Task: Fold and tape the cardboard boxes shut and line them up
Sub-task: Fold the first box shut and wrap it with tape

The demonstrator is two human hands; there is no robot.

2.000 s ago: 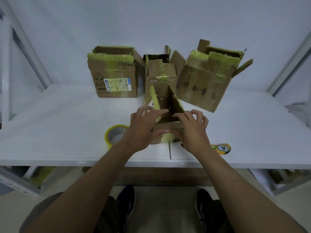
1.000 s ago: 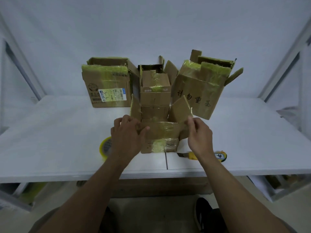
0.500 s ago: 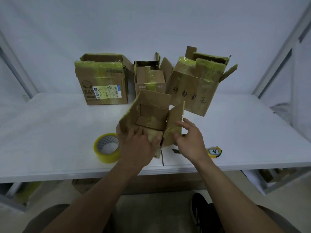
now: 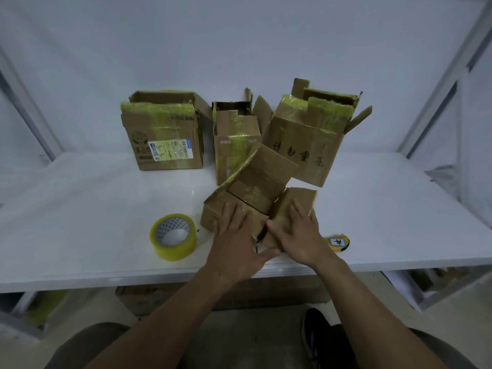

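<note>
Behind the small box [image 4: 250, 198] under both flat-pressed hands, three open boxes [image 4: 234, 139] crowd close; tape roll [image 4: 173, 237] left.

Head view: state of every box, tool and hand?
Front box: flaps open, under both hands.
Left box: upright, top open.
Middle box: upright, top open.
Right box: top flaps open.
Tape roll: flat on table, untouched.
Yellow cutter: lying, partly hidden.
Left hand: flat on front box.
Right hand: flat on its flap.
</note>
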